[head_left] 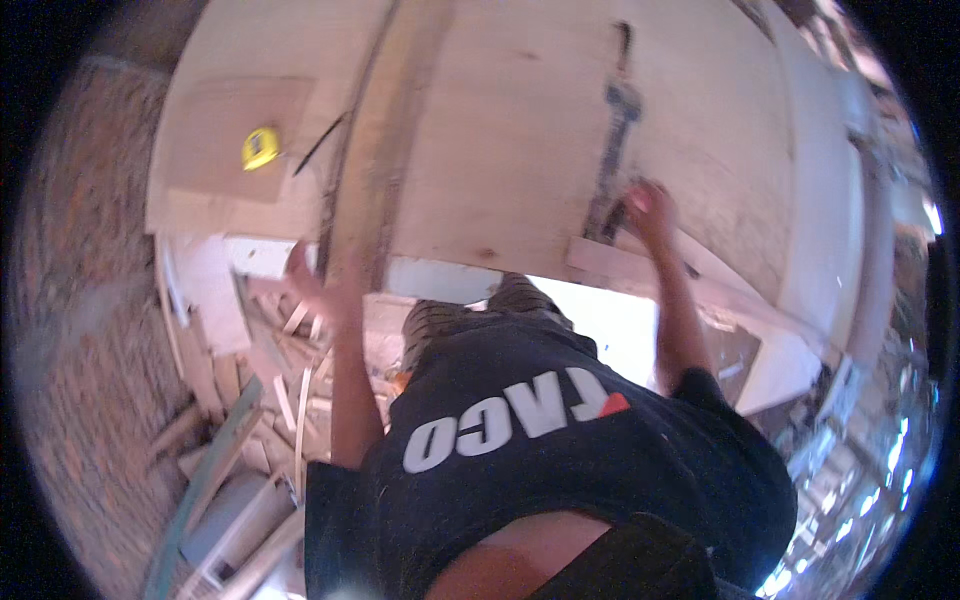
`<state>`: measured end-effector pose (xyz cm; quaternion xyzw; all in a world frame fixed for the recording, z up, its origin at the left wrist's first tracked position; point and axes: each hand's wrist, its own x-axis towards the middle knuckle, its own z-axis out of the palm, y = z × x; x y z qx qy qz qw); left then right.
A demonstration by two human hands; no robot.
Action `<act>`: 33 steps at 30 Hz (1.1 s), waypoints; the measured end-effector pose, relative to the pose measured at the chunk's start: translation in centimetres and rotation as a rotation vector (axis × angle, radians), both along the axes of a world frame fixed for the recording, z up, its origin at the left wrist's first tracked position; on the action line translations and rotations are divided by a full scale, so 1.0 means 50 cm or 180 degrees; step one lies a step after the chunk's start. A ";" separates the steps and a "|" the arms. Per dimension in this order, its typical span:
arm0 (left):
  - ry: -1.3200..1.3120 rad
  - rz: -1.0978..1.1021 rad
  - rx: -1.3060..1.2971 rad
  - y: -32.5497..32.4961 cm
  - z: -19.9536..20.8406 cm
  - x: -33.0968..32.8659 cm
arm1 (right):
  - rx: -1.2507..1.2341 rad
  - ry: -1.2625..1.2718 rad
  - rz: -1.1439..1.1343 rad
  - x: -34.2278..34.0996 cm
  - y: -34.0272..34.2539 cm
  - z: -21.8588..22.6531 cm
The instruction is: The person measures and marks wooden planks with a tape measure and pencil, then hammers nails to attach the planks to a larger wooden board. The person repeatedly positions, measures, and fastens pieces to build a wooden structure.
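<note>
A dark metal bar clamp (618, 115) lies lengthwise on a broad pale plywood sheet (500, 130). At the clamp's near end, my right hand (648, 208) has its fingers curled against it, partly smeared by motion. My left hand (328, 292) is beside the sheet's near edge, at the end of a long wooden plank (385, 140). Its fingers look apart and nothing shows in them, though they are blurred. Beyond it, a yellow tape measure (261, 148) rests on a thin brownish square panel (215, 125). A slim black pencil-like stick (320, 145) lies next to the plank.
A narrow wood strip (625, 262) runs along the sheet's near right edge. Below left, wood offcuts (285, 400) are heaped on the floor, with a long greenish strip (205, 480) among them. A rough brown wall (85, 260) stands at the left.
</note>
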<state>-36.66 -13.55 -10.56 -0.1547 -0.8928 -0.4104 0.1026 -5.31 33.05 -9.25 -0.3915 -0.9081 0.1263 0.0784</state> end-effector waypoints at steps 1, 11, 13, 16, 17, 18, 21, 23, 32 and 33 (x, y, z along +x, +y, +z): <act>0.0042 0.0082 -0.0062 0.017 -0.003 0.005 | -0.0660 -0.0471 -0.0117 0.013 -0.008 0.055; -0.0553 0.0283 -0.1566 0.116 0.062 0.027 | -0.0765 -0.1035 0.0843 0.201 0.074 -0.050; -0.0717 0.0285 -0.1656 0.132 0.062 0.029 | -0.0584 -0.0879 0.0931 0.186 0.071 -0.022; -0.0732 0.0252 -0.1697 0.171 0.064 0.018 | -0.1309 -0.0851 0.0457 0.120 0.044 0.053; -0.0706 0.0258 -0.1768 0.185 0.064 0.012 | -0.1505 -0.0772 0.0422 0.100 0.043 0.067; -0.0675 0.0209 -0.1808 0.208 0.063 0.003 | -0.2121 -0.0080 0.0573 0.108 0.058 0.037; -0.0837 0.0189 -0.2043 0.249 0.057 -0.012 | -0.3056 0.0673 0.0592 -0.024 -0.004 0.102; -0.0941 0.0294 -0.2141 0.263 0.041 -0.020 | -0.3402 0.0877 0.0648 -0.133 -0.085 0.192; -0.1308 0.0386 -0.2347 0.295 0.038 -0.045 | -0.1816 0.0543 0.1978 -0.374 -0.225 0.088; -0.1400 0.0356 -0.2426 0.297 0.051 -0.046 | -0.1760 0.0518 0.2020 -0.397 -0.234 0.080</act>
